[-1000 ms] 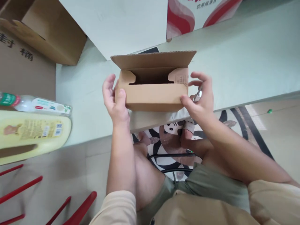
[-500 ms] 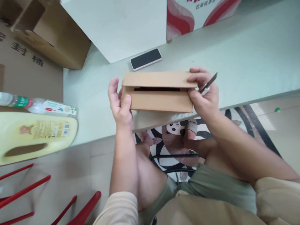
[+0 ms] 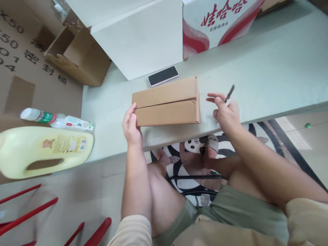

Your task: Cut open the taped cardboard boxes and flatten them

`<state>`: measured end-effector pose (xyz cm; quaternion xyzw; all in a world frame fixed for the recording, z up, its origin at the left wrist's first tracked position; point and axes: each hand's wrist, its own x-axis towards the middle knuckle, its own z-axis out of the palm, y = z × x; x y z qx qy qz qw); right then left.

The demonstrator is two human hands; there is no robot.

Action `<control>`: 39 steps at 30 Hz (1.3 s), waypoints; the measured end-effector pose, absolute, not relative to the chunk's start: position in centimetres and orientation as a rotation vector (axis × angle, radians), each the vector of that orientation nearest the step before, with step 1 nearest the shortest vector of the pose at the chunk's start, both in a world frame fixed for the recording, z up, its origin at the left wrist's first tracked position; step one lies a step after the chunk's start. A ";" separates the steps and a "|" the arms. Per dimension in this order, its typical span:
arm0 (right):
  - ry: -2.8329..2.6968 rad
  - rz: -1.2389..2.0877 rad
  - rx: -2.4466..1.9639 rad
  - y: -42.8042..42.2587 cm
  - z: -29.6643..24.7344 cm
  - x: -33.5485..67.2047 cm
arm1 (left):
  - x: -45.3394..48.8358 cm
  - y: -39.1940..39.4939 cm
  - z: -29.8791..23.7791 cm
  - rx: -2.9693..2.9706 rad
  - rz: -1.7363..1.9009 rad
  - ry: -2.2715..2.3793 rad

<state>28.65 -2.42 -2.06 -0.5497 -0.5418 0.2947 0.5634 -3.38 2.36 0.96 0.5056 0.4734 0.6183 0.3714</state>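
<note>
A small brown cardboard box (image 3: 166, 101) lies closed on the pale green table (image 3: 269, 75), near its front edge. My left hand (image 3: 131, 125) rests against the box's left end, fingers curled on the side. My right hand (image 3: 224, 112) is just right of the box, not touching it, and grips a thin dark blade-like tool (image 3: 229, 93) that points up and away. A phone (image 3: 163, 76) lies face up just behind the box.
A white box (image 3: 138, 37) and a red-and-white carton (image 3: 217, 20) stand at the back. At left lie a yellow jug (image 3: 43, 150), a clear bottle (image 3: 56, 119) and open cardboard boxes (image 3: 77, 58). Red chair bars (image 3: 30, 212) show below.
The box's lid was folded down and the box now lies shut on the table. My right hand let go of it and drew off to the right with the tool.
</note>
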 end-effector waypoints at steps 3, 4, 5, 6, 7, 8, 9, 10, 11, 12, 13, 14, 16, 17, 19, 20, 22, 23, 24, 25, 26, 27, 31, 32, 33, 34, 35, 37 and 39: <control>-1.234 0.862 -1.318 -2.5 -1.8 27.5 | -3.7 2.9 0.8 1.030 1.647 1.215; -1.279 0.905 -1.262 -2.5 -1.6 26.8 | -3.7 3.1 0.8 0.963 1.644 1.212; -1.326 0.930 -1.183 -2.5 -1.2 26.1 | -3.5 3.1 0.7 0.908 1.618 1.212; -1.366 0.934 -1.099 -2.5 -0.9 25.4 | -3.2 3.1 0.7 0.862 1.565 1.216; -1.396 0.926 -1.024 -2.6 -0.5 24.7 | -2.8 3.1 0.6 0.823 1.484 1.226; -1.421 0.907 -0.961 -2.7 -0.2 24.3 | -2.4 2.9 0.6 0.789 1.385 1.239; -1.453 0.889 -0.913 -2.9 0.2 24.0 | -2.0 2.7 0.6 0.762 1.284 1.253; -1.495 0.872 -0.881 -3.1 0.6 23.8 | -1.5 2.5 0.6 0.738 1.191 1.263; -1.546 0.853 -0.866 -3.4 0.9 23.9 | -1.2 2.3 0.6 0.719 1.113 1.263; -1.600 0.833 -0.864 -3.8 1.3 24.0 | -0.9 2.0 0.6 0.707 1.049 1.252; -1.647 0.807 -0.871 -4.1 1.7 24.2 | -0.7 1.8 0.6 0.705 0.997 1.230; -1.680 0.780 -0.883 -4.5 2.1 24.5 | -0.6 1.6 0.6 0.712 0.949 1.207; -1.710 0.718 -0.913 -5.2 3.0 24.9 | -0.5 1.2 0.6 0.749 0.826 1.184; -1.719 0.691 -0.925 -5.5 3.4 25.1 | -0.4 1.0 0.6 0.773 0.737 1.190; -1.753 0.649 -0.949 -5.9 4.3 25.4 | -0.2 0.7 0.5 0.831 0.510 1.204; -1.776 0.629 -0.960 -6.0 4.7 25.6 | 0.0 0.6 0.5 0.872 0.401 1.201; -1.812 0.595 -0.971 -6.1 5.2 25.8 | 0.3 0.4 0.6 0.995 0.252 1.185; -1.824 0.587 -0.975 -6.0 5.3 25.9 | 0.4 0.3 0.7 1.073 0.211 1.179; -1.830 0.582 -0.978 -6.0 5.3 26.0 | 0.5 0.3 0.8 1.152 0.197 1.182; -1.833 0.576 -0.981 -5.9 5.2 26.0 | 0.6 0.3 0.8 1.221 0.203 1.193; -1.836 0.568 -0.984 -5.8 5.0 25.8 | 0.7 0.3 0.8 1.275 0.228 1.211; -1.839 0.555 -0.986 -5.8 4.7 25.6 | 0.8 0.5 0.7 1.314 0.277 1.241; -1.908 0.477 -0.928 -5.7 3.8 24.3 | 1.3 1.8 0.0 1.336 0.888 1.573; -1.934 0.464 -0.905 -5.7 3.7 24.0 | 1.3 2.2 -0.2 1.307 1.110 1.638; -1.956 0.455 -0.881 -5.7 3.7 23.8 | 1.4 2.7 -0.4 1.279 1.309 1.638; -1.974 0.458 -0.850 -5.7 3.7 23.7 | 1.4 3.1 -0.4 1.276 1.464 1.576; -1.988 0.475 -0.810 -5.7 3.8 23.7 | 1.3 3.4 -0.4 1.297 1.572 1.469; -2.019 0.546 -0.697 -5.6 4.0 23.9 | 1.0 3.6 -0.2 1.381 1.685 1.230; -2.054 0.622 -0.593 -5.6 4.1 24.2 | 0.7 3.4 0.2 1.442 1.718 1.078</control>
